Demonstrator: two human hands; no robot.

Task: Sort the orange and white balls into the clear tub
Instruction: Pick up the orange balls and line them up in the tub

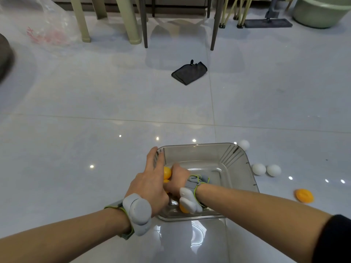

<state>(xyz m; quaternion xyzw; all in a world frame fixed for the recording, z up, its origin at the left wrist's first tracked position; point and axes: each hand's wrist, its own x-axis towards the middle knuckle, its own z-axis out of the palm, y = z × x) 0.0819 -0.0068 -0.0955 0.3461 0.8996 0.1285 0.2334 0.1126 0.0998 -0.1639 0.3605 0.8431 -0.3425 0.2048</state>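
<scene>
The clear tub (pixel 241 162) stands on the tiled floor just in front of me. My left hand (pixel 151 179) lies along its left rim, fingers stretched over the edge. My right hand (pixel 176 180) reaches down inside the tub at its left side, fingers curled among orange balls (pixel 167 172); what it grips is hidden. Another orange ball (pixel 183 208) shows under my right wrist. Three white balls lie on the floor right of the tub: (pixel 243 145), (pixel 258 169), (pixel 273 170). A dented orange ball (pixel 304 195) lies further right.
A black cloth (pixel 189 73) lies on the floor ahead. Chair and table legs (pixel 145 31) stand at the back, with a mop head (pixel 267 22) and a green basin (pixel 321 12) at the far right. A plastic bag (pixel 43 25) sits at the far left.
</scene>
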